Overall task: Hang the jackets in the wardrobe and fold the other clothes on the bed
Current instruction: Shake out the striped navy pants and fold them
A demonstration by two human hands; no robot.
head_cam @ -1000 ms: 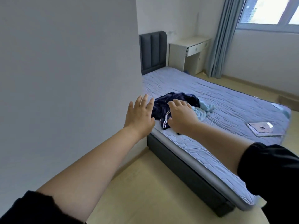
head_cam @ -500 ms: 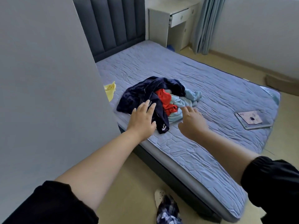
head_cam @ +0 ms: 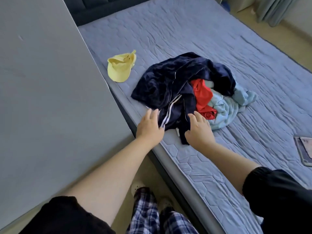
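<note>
A heap of clothes lies near the bed's [head_cam: 199,159] near edge. On top is a dark navy garment [head_cam: 170,81] with white stripes. A red garment [head_cam: 202,97] and a light blue garment [head_cam: 226,108] lie beside and partly under it. My left hand [head_cam: 149,128] rests on the bed edge with fingers spread, its fingertips touching the navy garment's striped end. My right hand [head_cam: 199,130] is open over the navy garment's lower hem, fingers spread and touching the cloth. Neither hand has closed on anything.
A yellow visor cap [head_cam: 120,69] lies on the bed left of the heap. A grey wardrobe side panel [head_cam: 50,90] fills the left. A flat booklet [head_cam: 305,149] lies at the bed's right edge. Curtains [head_cam: 273,9] hang at the back right. My feet stand on the floor by the bed.
The view has come closer to the bed and tilted down. Both hands have moved forward and down onto the near end of the navy garment.
</note>
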